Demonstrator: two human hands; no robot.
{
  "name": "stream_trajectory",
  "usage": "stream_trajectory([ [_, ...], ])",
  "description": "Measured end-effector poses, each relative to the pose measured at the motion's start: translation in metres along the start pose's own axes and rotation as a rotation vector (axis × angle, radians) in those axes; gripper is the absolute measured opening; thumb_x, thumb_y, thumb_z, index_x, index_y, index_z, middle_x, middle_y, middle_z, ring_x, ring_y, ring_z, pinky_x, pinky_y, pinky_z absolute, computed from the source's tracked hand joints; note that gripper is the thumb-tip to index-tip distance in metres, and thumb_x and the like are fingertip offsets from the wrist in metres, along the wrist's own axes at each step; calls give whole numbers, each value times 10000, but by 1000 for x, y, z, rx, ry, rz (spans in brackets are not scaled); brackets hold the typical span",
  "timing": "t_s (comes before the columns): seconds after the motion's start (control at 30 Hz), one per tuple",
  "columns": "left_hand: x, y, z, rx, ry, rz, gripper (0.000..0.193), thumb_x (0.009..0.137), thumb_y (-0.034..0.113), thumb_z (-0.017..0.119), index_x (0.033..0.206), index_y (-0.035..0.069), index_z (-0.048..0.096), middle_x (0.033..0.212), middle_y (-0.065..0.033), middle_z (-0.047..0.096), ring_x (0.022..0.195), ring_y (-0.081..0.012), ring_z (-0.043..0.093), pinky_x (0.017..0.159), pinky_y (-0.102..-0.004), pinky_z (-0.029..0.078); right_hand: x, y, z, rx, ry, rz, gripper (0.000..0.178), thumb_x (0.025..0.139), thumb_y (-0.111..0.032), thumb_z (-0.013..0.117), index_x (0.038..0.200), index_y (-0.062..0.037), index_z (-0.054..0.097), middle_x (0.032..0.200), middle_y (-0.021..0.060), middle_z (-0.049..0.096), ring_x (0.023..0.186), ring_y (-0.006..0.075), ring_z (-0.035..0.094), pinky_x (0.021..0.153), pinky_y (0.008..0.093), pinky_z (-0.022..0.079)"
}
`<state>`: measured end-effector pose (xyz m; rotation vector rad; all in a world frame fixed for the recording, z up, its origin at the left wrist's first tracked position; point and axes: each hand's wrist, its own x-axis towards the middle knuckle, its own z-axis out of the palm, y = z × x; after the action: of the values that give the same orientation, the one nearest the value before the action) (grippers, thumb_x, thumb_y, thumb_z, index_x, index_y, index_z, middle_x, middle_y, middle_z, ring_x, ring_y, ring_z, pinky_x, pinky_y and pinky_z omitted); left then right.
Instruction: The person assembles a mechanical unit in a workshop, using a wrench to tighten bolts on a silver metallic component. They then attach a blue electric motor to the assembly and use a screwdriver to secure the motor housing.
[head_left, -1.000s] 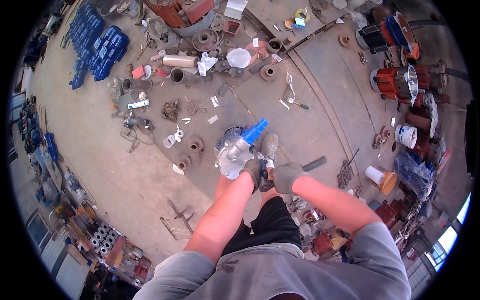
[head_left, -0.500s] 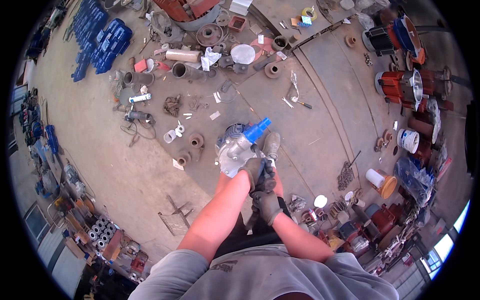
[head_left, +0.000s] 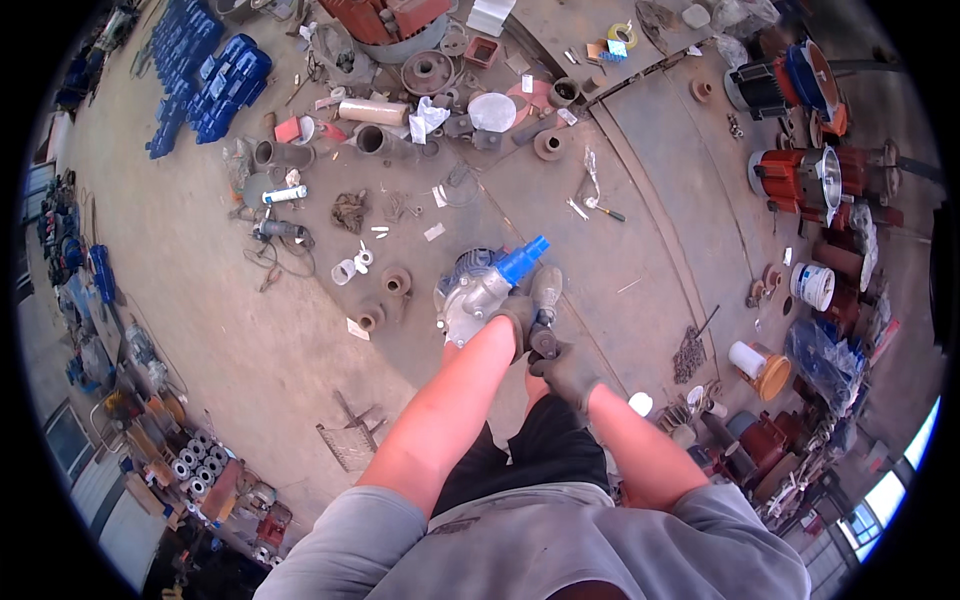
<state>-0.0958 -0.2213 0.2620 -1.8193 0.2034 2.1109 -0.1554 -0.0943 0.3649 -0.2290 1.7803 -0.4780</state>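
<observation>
surroundings: concrete workshop floor [head_left: 250, 330] littered with metal parts. Two rusty round flanges [head_left: 396, 280] just left of the pump, a small white fitting [head_left: 345, 270] beside them. Further up, a cream cylinder [head_left: 375, 111], a white round lid [head_left: 492, 111], a grey pulley wheel [head_left: 428, 72].
left side: stack of blue castings [head_left: 205, 75] at upper left; flat metal bracket [head_left: 350, 435] on the floor lower left, well apart from the hands.
right side: red motor [head_left: 800, 180], white bucket [head_left: 812, 286], orange-and-white tub [head_left: 760, 365], a heap of chain [head_left: 688, 355].
in the way: nothing lies between the hands and the pump; the person's shoe [head_left: 546, 287] stands just beside it on the right.
change: a second ago the right hand was out to the right, apart from the left, forearm spread wide. Now it has come in under the left hand, the two nearly touching. Left hand has stayed on the pump. Pump has not moved on the floor.
pump: silver-grey metal pump body [head_left: 470, 298], rounded casing with a ribbed grey part behind, bright blue plastic cap [head_left: 523, 260] sticking out at upper right. Sits on the floor right in front of the person's feet, centre of view.
left hand [head_left: 515, 322]: dark glove, fingers closed on the pump's lower right edge.
right hand [head_left: 568, 372]: dark glove, curled around a small dark tool [head_left: 543, 340] that points up toward the pump; cannot tell what kind of tool.
</observation>
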Motion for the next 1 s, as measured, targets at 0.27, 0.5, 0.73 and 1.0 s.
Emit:
stream_trajectory([
  [0.27, 24, -8, -36, 327, -85, 60, 260, 1028, 185, 572, 814, 87, 684, 716, -65, 642, 575, -200, 585, 520, -398, 473, 24, 5, 12, -450, -389, -298, 241, 954, -200, 668, 1059, -15, 780, 948, 140, 783, 852, 324, 767, 737, 462, 588],
  [0.5, 54, -11, -20, 651, -16, 216, 193, 962, 175, 674, 995, 12, 772, 901, -164, 751, 750, -269, 744, 619, -442, 589, 45, -130, -56, -1454, -433, -341, 301, 904, -244, 698, 1119, -55, 791, 1133, 217, 798, 1116, 383, 761, 967, 471, 589],
  [0.73, 14, -11, 10, -13, -51, -99, 245, 1010, 89, 497, 889, 37, 704, 779, -144, 699, 705, -275, 734, 588, -459, 577, -7, 34, 37, 1075, -256, 466, 72, 961, -97, 637, 917, -153, 645, 714, -3, 564, 592, 186, 523, 548, 350, 411],
  [1.0, 26, -11, -16, 894, 9, 149, 210, 963, 177, 640, 934, 40, 797, 893, -153, 791, 782, -240, 776, 699, -462, 596, 23, -31, -18, -866, -460, -25, 382, 946, -276, 666, 1261, -94, 784, 1216, 196, 794, 1127, 314, 776, 977, 464, 583],
])
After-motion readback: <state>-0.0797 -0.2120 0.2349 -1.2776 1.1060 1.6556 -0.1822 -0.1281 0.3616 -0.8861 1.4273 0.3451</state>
